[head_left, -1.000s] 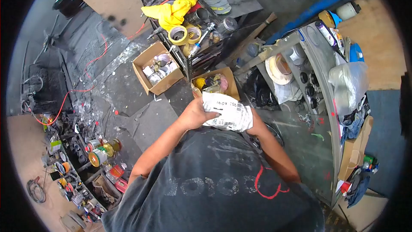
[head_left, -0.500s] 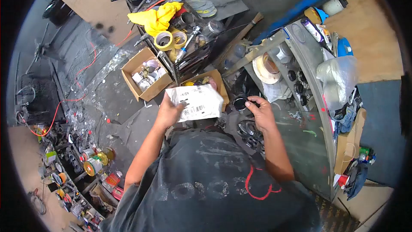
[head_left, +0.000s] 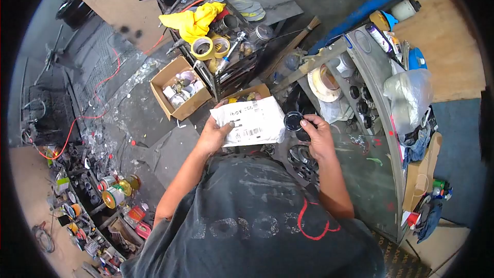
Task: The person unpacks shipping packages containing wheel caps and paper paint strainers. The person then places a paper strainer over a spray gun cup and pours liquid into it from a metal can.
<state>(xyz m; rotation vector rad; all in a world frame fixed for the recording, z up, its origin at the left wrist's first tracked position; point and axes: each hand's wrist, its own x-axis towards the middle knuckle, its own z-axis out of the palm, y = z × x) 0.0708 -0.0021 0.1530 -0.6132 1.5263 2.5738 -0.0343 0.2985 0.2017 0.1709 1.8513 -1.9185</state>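
Observation:
My left hand (head_left: 215,135) is closed on the left edge of a white package (head_left: 256,119) with a printed label, its thumb lying across the front. Barcodes and black lettering show on the package. In my right hand (head_left: 320,135) is a round black ring-like part (head_left: 294,121), pinched at its edge, close to the package's right side. Just below that hand lie several dark round parts (head_left: 302,157). Partly hidden behind the package stands a cardboard box (head_left: 260,90).
An open cardboard box (head_left: 163,104) with crumpled contents sits left of a cluttered cart (head_left: 280,5) bearing tape rolls (head_left: 201,48) and a yellow cloth (head_left: 195,20). A grey panel (head_left: 388,108) leans at the right. Paint cans (head_left: 113,196) stand lower left; an orange hose (head_left: 117,67) crosses the floor.
The package has shifted right in the view and shows more of its face. The black part has turned to show its round opening and is nearer the package. Both hands keep their hold.

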